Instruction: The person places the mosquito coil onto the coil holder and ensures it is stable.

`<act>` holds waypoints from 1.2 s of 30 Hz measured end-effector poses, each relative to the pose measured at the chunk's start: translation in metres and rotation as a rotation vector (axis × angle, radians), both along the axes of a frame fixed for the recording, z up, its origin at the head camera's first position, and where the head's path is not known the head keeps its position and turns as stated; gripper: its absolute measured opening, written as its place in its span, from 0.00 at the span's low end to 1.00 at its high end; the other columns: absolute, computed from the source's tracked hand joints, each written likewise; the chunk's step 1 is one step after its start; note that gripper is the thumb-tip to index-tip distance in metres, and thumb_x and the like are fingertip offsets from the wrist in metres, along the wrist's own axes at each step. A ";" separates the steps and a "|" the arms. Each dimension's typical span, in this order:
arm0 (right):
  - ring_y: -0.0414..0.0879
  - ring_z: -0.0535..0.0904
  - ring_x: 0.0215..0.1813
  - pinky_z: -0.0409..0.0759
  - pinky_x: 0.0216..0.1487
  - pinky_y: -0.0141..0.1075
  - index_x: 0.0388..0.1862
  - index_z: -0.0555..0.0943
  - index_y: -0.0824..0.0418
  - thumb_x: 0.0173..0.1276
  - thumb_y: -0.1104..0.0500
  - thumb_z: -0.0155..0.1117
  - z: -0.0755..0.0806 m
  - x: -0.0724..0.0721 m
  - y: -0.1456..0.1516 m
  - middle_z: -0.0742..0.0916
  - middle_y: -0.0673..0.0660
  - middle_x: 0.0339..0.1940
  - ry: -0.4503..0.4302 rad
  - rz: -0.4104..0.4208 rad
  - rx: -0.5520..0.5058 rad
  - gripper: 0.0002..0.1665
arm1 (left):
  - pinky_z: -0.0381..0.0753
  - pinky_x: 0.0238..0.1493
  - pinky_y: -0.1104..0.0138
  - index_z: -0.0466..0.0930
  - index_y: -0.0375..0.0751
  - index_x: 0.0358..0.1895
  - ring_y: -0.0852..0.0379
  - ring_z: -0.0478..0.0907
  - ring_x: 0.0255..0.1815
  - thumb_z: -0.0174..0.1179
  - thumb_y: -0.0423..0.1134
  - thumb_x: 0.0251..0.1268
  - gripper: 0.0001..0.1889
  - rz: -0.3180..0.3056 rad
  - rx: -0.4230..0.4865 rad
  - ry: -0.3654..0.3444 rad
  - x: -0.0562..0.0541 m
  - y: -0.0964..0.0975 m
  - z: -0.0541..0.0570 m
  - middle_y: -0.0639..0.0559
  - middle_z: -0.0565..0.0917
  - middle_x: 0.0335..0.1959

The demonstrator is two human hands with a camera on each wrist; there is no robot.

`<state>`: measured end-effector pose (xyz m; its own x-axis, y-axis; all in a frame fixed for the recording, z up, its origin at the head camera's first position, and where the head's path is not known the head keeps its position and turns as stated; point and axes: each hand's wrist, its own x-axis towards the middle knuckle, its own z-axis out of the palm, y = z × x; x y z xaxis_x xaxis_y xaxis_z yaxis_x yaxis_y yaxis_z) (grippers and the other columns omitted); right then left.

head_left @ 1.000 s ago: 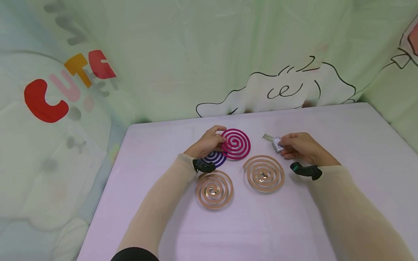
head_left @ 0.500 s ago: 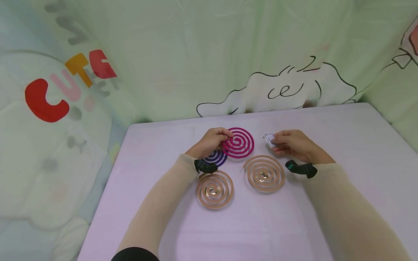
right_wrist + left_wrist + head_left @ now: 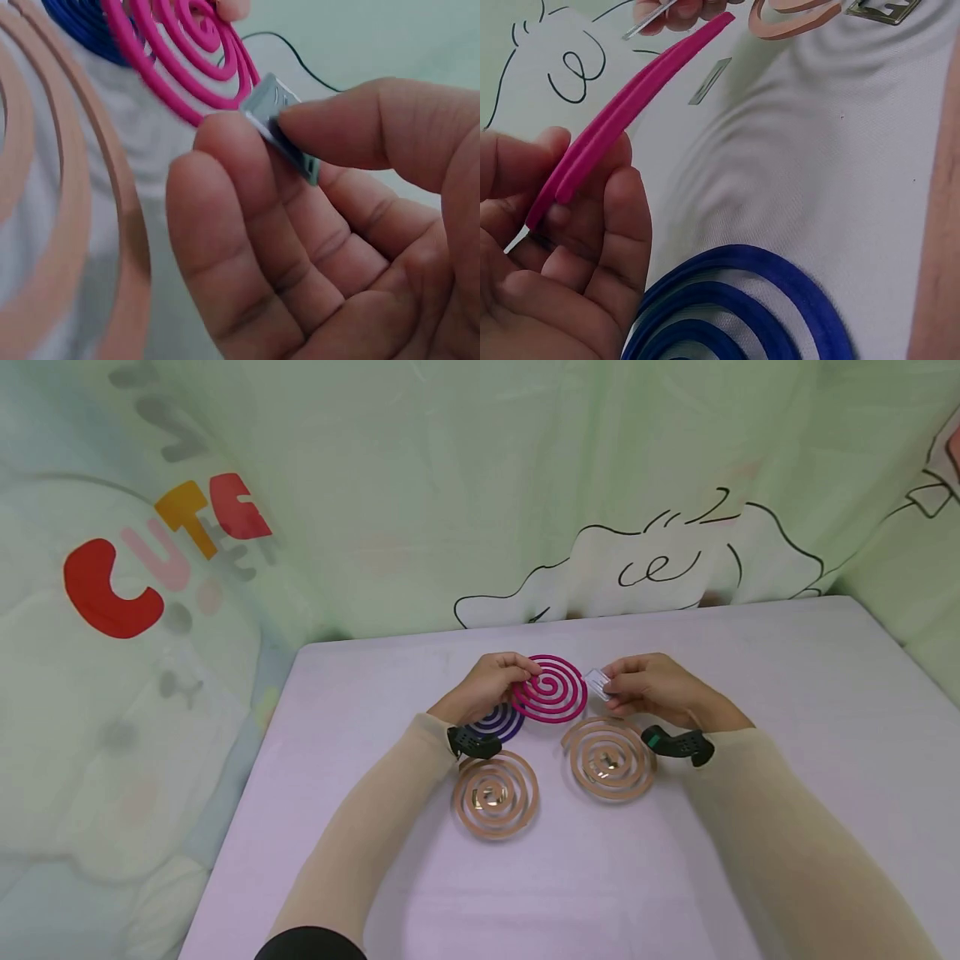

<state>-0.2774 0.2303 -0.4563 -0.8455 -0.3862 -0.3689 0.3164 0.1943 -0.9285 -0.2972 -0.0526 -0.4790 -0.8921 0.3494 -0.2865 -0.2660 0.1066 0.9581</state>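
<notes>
My left hand (image 3: 489, 685) pinches a pink mosquito coil (image 3: 546, 685) by its left side, tilted up above the table. My right hand (image 3: 654, 690) pinches a small thin metal coil stand (image 3: 597, 683) between thumb and fingers, close to the coil's right edge. In the right wrist view this stand (image 3: 264, 101) overlaps the coil's outer ring. A blue coil (image 3: 742, 259) lies flat below the left hand, partly hidden by the wrist in the head view. Another flat metal stand (image 3: 710, 81) lies on the table, seen past the pink coil in the left wrist view.
Two tan coils with metal stands at their centres are nearer me: a right one (image 3: 611, 793) and a left one (image 3: 495, 835). A pale cloth covers the table (image 3: 585, 893). A printed curtain (image 3: 390, 527) hangs behind its far edge.
My right hand has moved left with the metal stand, closing in on the pink coil. The left hand has shifted the pink coil slightly right.
</notes>
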 end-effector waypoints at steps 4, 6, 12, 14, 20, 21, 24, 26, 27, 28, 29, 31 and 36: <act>0.42 0.86 0.35 0.88 0.43 0.35 0.62 0.72 0.77 0.77 0.66 0.61 0.004 0.001 -0.010 0.86 0.54 0.37 0.003 0.036 -0.013 0.20 | 0.80 0.31 0.71 0.83 0.29 0.54 0.61 0.78 0.32 0.57 0.32 0.79 0.11 -0.030 0.019 -0.007 0.001 0.001 0.001 0.53 0.83 0.36; 0.42 0.87 0.36 0.89 0.44 0.35 0.64 0.71 0.79 0.77 0.66 0.61 0.006 0.001 -0.016 0.87 0.55 0.38 0.002 0.049 -0.013 0.23 | 0.80 0.31 0.71 0.82 0.28 0.53 0.62 0.77 0.31 0.58 0.34 0.80 0.11 -0.038 0.027 -0.007 0.003 0.002 0.002 0.54 0.83 0.35; 0.43 0.89 0.36 0.89 0.43 0.35 0.65 0.71 0.79 0.76 0.68 0.61 0.008 -0.002 -0.034 0.88 0.56 0.38 -0.012 0.072 -0.029 0.23 | 0.78 0.31 0.71 0.82 0.27 0.53 0.63 0.75 0.30 0.55 0.36 0.81 0.13 -0.039 0.022 0.018 0.006 0.002 0.003 0.55 0.83 0.36; 0.43 0.89 0.36 0.89 0.42 0.35 0.63 0.71 0.78 0.76 0.68 0.61 0.009 -0.003 -0.040 0.89 0.56 0.37 -0.017 0.076 -0.032 0.22 | 0.78 0.30 0.72 0.82 0.27 0.53 0.64 0.75 0.29 0.55 0.36 0.82 0.13 -0.044 0.016 0.020 0.007 0.002 0.003 0.56 0.83 0.35; 0.42 0.89 0.34 0.89 0.41 0.34 0.61 0.72 0.79 0.76 0.70 0.60 0.010 -0.003 -0.051 0.89 0.56 0.33 -0.023 0.086 -0.049 0.19 | 0.78 0.30 0.73 0.81 0.25 0.55 0.64 0.75 0.27 0.55 0.35 0.81 0.14 -0.046 0.027 -0.008 0.008 0.002 0.002 0.56 0.81 0.31; 0.42 0.89 0.34 0.89 0.40 0.34 0.60 0.72 0.79 0.76 0.70 0.60 0.010 -0.003 -0.053 0.89 0.56 0.33 -0.025 0.087 -0.051 0.19 | 0.78 0.31 0.73 0.80 0.25 0.55 0.64 0.75 0.28 0.55 0.35 0.81 0.14 -0.045 0.034 -0.014 0.008 0.002 0.002 0.56 0.81 0.32; 0.42 0.88 0.33 0.88 0.39 0.33 0.60 0.72 0.80 0.76 0.71 0.59 0.009 -0.004 -0.057 0.89 0.56 0.32 -0.031 0.093 -0.046 0.18 | 0.79 0.31 0.72 0.80 0.25 0.53 0.64 0.76 0.28 0.54 0.34 0.81 0.13 -0.038 0.064 -0.034 0.008 0.001 0.002 0.56 0.82 0.32; 0.41 0.88 0.33 0.88 0.39 0.33 0.60 0.72 0.80 0.75 0.71 0.59 0.010 -0.004 -0.060 0.88 0.56 0.32 -0.033 0.090 -0.040 0.19 | 0.78 0.31 0.72 0.80 0.25 0.53 0.64 0.76 0.28 0.53 0.34 0.81 0.13 -0.038 0.071 -0.037 0.008 0.001 0.002 0.56 0.81 0.33; 0.41 0.88 0.33 0.88 0.39 0.33 0.61 0.72 0.80 0.76 0.71 0.59 0.010 -0.004 -0.061 0.88 0.55 0.32 -0.032 0.088 -0.038 0.19 | 0.78 0.32 0.72 0.80 0.25 0.53 0.64 0.75 0.28 0.53 0.34 0.81 0.13 -0.041 0.071 -0.038 0.009 0.000 0.002 0.55 0.81 0.33; 0.41 0.88 0.33 0.88 0.39 0.32 0.61 0.72 0.80 0.76 0.71 0.59 0.011 -0.004 -0.062 0.88 0.55 0.33 -0.031 0.088 -0.038 0.19 | 0.78 0.32 0.71 0.80 0.25 0.52 0.64 0.75 0.28 0.53 0.34 0.81 0.13 -0.043 0.068 -0.039 0.009 -0.001 0.003 0.55 0.81 0.33; 0.41 0.88 0.33 0.88 0.38 0.32 0.61 0.72 0.80 0.76 0.71 0.60 0.011 -0.004 -0.063 0.88 0.55 0.33 -0.032 0.083 -0.038 0.19 | 0.78 0.32 0.71 0.79 0.24 0.53 0.64 0.75 0.29 0.53 0.33 0.81 0.13 -0.048 0.063 -0.038 0.009 -0.001 0.003 0.55 0.80 0.33; 0.41 0.88 0.32 0.88 0.38 0.32 0.60 0.73 0.79 0.76 0.71 0.60 0.011 -0.005 -0.064 0.88 0.56 0.34 -0.036 0.077 -0.040 0.18 | 0.78 0.32 0.71 0.79 0.23 0.54 0.63 0.75 0.29 0.52 0.33 0.81 0.14 -0.061 0.052 -0.040 0.009 -0.003 0.003 0.54 0.80 0.34; 0.42 0.88 0.32 0.88 0.38 0.32 0.61 0.73 0.79 0.76 0.71 0.60 0.011 -0.006 -0.065 0.87 0.58 0.37 -0.037 0.080 -0.046 0.19 | 0.78 0.33 0.70 0.78 0.26 0.51 0.62 0.76 0.30 0.50 0.33 0.83 0.11 -0.082 0.085 -0.079 0.009 -0.006 0.002 0.54 0.81 0.34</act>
